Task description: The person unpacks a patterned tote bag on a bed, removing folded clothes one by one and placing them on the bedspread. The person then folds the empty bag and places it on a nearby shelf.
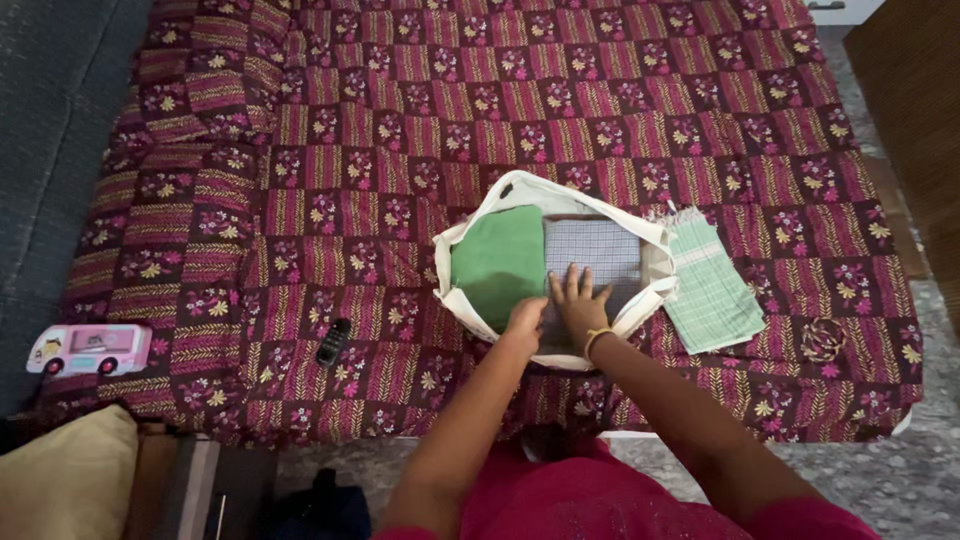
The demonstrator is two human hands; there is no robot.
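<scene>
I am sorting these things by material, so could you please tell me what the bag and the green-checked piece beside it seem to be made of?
The cream bag looks like soft matte cloth, perhaps cotton canvas: its rim slumps and folds. The green-checked cloth seems thin woven cotton, matte, with a loose fringe at its top edge. The right hand presses flat on a grey checked cloth inside the bag.

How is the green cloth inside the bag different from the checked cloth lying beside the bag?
The green cloth is plain and deep green; the checked cloth is pale green with a fine grid and a fringe at its top edge. The green cloth sits in the white bag, next to a grey checked cloth under the right hand; the checked cloth lies on the bedspread, untouched. Both are folded flat.
</scene>
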